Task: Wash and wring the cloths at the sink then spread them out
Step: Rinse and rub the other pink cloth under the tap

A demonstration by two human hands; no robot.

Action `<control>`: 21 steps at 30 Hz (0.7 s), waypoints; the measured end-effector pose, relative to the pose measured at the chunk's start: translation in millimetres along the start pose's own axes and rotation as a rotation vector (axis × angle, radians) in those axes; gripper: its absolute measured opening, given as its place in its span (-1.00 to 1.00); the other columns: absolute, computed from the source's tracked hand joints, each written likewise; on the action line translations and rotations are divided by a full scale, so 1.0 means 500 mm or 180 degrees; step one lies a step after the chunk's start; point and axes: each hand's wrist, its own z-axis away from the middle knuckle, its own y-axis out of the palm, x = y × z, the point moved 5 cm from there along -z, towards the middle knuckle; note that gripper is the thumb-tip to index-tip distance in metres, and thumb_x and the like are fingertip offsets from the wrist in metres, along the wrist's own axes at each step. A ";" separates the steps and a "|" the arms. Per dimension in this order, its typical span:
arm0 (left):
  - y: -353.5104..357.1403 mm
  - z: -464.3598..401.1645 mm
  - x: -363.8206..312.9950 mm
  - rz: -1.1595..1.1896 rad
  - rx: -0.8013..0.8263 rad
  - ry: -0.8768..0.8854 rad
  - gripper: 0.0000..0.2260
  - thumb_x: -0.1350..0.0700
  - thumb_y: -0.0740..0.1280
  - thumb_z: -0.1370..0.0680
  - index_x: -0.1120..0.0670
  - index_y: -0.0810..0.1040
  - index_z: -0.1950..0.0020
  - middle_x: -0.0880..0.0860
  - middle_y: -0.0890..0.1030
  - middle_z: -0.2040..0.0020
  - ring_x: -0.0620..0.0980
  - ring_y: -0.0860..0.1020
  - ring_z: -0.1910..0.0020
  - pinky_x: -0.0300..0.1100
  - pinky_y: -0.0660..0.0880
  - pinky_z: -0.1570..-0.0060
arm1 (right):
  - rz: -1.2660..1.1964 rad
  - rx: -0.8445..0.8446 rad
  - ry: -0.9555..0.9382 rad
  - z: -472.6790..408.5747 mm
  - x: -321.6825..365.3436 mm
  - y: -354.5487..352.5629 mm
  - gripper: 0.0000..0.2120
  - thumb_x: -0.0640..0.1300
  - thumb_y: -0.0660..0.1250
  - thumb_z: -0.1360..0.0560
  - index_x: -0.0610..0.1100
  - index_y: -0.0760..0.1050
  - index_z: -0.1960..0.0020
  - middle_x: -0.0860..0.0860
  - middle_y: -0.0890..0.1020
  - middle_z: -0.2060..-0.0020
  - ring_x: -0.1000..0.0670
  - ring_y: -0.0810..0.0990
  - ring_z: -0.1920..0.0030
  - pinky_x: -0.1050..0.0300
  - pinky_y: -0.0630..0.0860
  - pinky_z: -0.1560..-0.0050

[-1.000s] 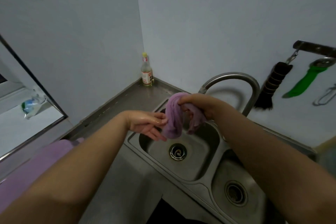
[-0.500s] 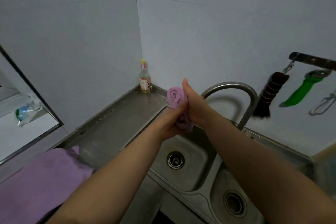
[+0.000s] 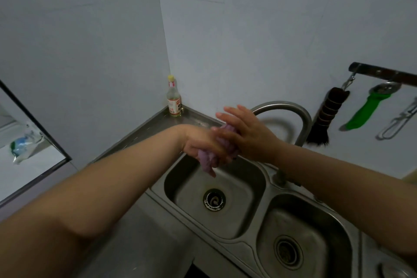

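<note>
A bunched purple cloth point(image 3: 208, 160) is squeezed between both palms above the back edge of the left sink basin point(image 3: 246, 178). My left hand point(image 3: 200, 142) wraps around it from the left with fingers curled. My right hand point(image 3: 246, 133) presses on it from the right, fingers stretched out towards the corner. A short tail of the cloth hangs down below my hands over the basin. The curved steel faucet point(image 3: 293, 108) arches just behind my right hand. No water stream is visible.
A second basin point(image 3: 316, 221) lies to the right. A glass bottle point(image 3: 173, 102) stands in the counter corner. A dark brush point(image 3: 325, 117), a green-handled tool point(image 3: 363, 113) and a metal utensil point(image 3: 397, 124) hang on a wall rail. A window ledge with a plastic bag point(image 3: 22, 145) is left.
The view has tilted up, so the purple cloth on the left counter has left the frame. My hands have shifted on the cloth; my right hand's fingers are now stretched out over it.
</note>
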 end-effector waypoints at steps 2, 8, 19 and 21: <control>0.005 0.000 -0.015 -0.0855 -0.0691 -0.0447 -0.84 0.20 0.33 -0.57 0.11 0.60 0.21 0.05 0.63 0.38 -0.04 0.61 0.42 -0.17 0.61 0.33 | 0.0080 0.0118 -0.0230 -0.009 0.007 -0.003 -0.46 -0.01 0.32 -0.49 -0.08 0.23 -0.39 -0.20 0.52 -0.16 -0.14 0.60 0.04 0.01 0.57 0.20; -0.024 -0.095 -0.009 -0.3111 -0.2114 -0.1341 -0.39 0.05 0.30 -0.57 0.13 0.11 -0.54 0.16 0.58 -0.09 0.05 0.58 -0.11 -0.10 0.47 -0.15 | -0.0169 0.2547 0.2424 0.014 -0.015 0.041 -0.68 -0.11 0.26 -0.54 -0.21 0.42 -0.26 -0.11 0.60 0.01 -0.11 0.61 0.00 0.08 0.49 0.08; -0.047 -0.078 -0.130 -0.5619 -0.2550 0.1046 -0.70 -0.03 0.15 -0.62 0.05 0.34 -0.30 0.10 0.63 0.04 0.18 0.61 0.14 -0.11 0.36 0.31 | -0.4803 0.2117 0.4719 0.081 -0.037 0.102 -0.76 -0.07 0.31 -0.52 -0.03 0.35 0.29 0.07 0.28 0.55 0.14 0.16 0.61 0.34 0.08 0.60; -0.056 -0.091 -0.130 -0.5922 -0.2421 0.1452 -0.71 -0.05 0.15 -0.62 0.03 0.40 -0.30 0.08 0.64 0.06 0.17 0.61 0.20 -0.12 0.37 0.36 | -0.5552 0.2052 0.4856 0.085 -0.022 0.108 -0.68 -0.08 0.28 -0.52 -0.02 0.31 0.39 0.09 0.25 0.58 0.15 0.14 0.63 0.34 0.04 0.61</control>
